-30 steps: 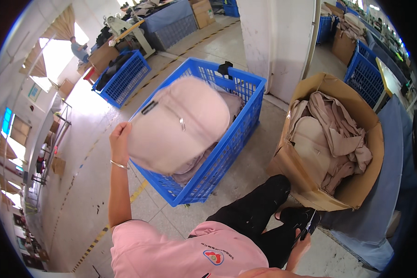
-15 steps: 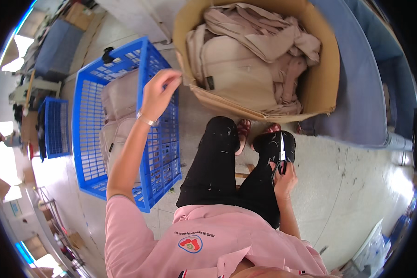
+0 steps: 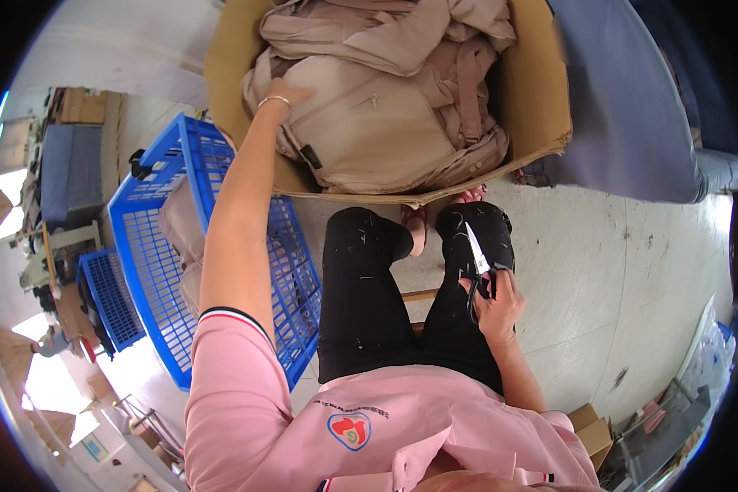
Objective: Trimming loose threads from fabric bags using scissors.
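Observation:
Inside the cardboard box (image 3: 541,107) ahead of me lies a pile of beige-pink backpacks, the uppermost backpack (image 3: 377,131) facing up with a small dark tag at its near left edge. My left hand (image 3: 289,100) is on that backpack's left side, the thumb lying across the fabric and the other fingers curled and partly hidden. Over my right thigh, my right hand (image 3: 498,305) is closed round the black handles of a pair of scissors (image 3: 480,258). The silver blades point away from me.
A blue plastic crate (image 3: 190,328) stands left of the box with more beige bags (image 3: 187,217) in it, partly behind my left arm. Grey-blue fabric (image 3: 631,107) hangs right of the box. Farther left is another blue crate (image 3: 111,299).
My left hand has gone from above the blue crate's edge into the box, onto the backpack. The view has shifted. The scissors stay in my right hand, now tilted more to the left.

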Tool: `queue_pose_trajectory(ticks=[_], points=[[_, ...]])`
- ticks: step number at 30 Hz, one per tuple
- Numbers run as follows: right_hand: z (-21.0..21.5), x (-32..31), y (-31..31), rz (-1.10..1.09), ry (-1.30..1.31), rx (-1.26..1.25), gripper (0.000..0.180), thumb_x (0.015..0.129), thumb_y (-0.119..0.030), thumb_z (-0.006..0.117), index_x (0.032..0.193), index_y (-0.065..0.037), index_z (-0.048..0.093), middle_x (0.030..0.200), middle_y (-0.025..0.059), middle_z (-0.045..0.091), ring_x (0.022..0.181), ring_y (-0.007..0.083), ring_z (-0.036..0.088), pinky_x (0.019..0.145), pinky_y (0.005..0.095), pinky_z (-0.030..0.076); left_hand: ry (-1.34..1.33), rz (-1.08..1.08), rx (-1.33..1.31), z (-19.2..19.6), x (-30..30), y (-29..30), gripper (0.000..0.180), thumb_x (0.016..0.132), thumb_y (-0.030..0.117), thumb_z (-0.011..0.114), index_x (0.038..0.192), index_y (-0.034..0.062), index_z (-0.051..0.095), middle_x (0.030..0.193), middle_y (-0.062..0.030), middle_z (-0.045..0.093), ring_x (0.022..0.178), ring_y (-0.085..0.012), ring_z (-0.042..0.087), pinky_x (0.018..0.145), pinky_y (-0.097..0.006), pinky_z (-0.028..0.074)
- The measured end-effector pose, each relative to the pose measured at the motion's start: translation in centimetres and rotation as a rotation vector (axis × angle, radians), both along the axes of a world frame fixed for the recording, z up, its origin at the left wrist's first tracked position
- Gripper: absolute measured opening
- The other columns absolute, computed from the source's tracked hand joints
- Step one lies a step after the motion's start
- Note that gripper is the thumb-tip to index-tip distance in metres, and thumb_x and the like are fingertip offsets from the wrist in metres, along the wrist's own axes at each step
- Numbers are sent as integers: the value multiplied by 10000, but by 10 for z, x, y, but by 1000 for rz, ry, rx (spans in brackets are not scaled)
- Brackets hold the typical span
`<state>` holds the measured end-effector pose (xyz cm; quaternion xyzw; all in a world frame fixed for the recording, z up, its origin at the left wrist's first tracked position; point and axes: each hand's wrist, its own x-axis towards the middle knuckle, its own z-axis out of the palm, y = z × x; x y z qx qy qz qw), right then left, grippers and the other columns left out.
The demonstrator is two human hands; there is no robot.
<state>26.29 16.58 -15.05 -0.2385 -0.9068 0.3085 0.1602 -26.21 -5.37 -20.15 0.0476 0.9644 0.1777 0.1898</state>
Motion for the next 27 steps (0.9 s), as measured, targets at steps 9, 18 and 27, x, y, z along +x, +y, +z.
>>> queue_pose_trajectory(ticks=[9,18,27], points=[[2,-2,0,36,20,-4,456,689,-336,876,829,-42,557,713,73,555,550,274,567,483,353,435,-239,352,877,79,65,8,561,698,127,864,1178,-36,624,1079,-123,687,920,-216,668,833,-345,532],[12,-2,-6,-69,-16,-83,407,718,-300,861,814,-29,573,723,105,583,579,297,564,519,363,446,133,243,1314,222,141,-31,582,727,116,848,1229,-34,596,1164,-126,662,1052,-222,641,948,-357,504],[45,-16,3,-197,341,-993,251,965,-276,636,917,-30,632,859,54,669,664,98,591,593,245,463,345,276,1591,371,219,-142,503,958,250,604,1388,22,476,1357,-148,558,1227,-315,552,1041,-509,444]])
